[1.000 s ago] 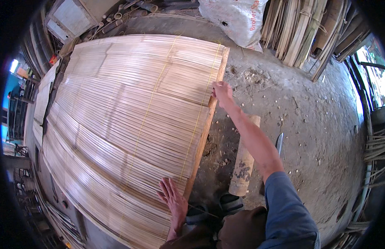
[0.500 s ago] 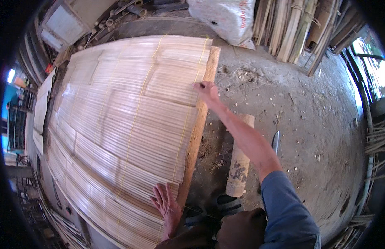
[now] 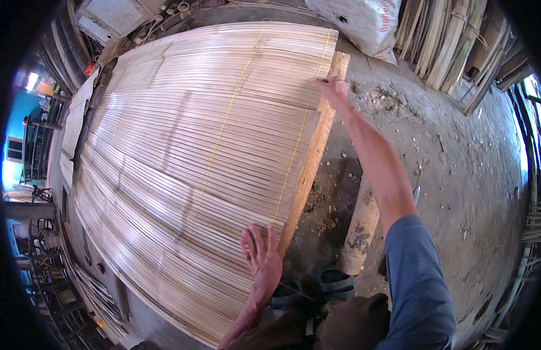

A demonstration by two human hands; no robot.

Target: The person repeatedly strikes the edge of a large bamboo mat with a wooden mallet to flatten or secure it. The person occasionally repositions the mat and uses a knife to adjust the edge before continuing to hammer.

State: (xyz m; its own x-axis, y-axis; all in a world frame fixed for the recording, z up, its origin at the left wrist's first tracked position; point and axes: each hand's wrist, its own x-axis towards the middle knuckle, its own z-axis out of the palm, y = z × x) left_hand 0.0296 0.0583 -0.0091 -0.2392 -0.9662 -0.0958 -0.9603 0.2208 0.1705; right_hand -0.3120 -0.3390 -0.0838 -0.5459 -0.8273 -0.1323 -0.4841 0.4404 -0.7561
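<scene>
A wide mat of thin pale bamboo slats (image 3: pixel 183 146), bound with lines of yellow cord (image 3: pixel 224 128), spreads out in front of me. Its right edge lies along a long wooden board (image 3: pixel 311 169). Over the mat's near right corner is my left hand (image 3: pixel 263 259), fingers spread and holding nothing; whether it touches the slats I cannot tell. My right arm stretches out along the board. At the mat's far right edge, beside the outer cord, my right hand (image 3: pixel 334 92) has its fingers drawn together in a pinch; what is between them is too blurred to make out.
Right of the board, a thick bamboo tube (image 3: pixel 361 233) lies on the dusty floor beside my sandalled feet (image 3: pixel 336 283), with a blade (image 3: pixel 417 195) partly behind my arm. A white sack (image 3: pixel 364 23) and upright bamboo strips (image 3: pixel 442 44) stand at the back.
The whole scene has shifted right and slightly up in view. My left hand's fingers, flatter on the slats before, now look more raised. My right hand stays near the same stretch of edge.
</scene>
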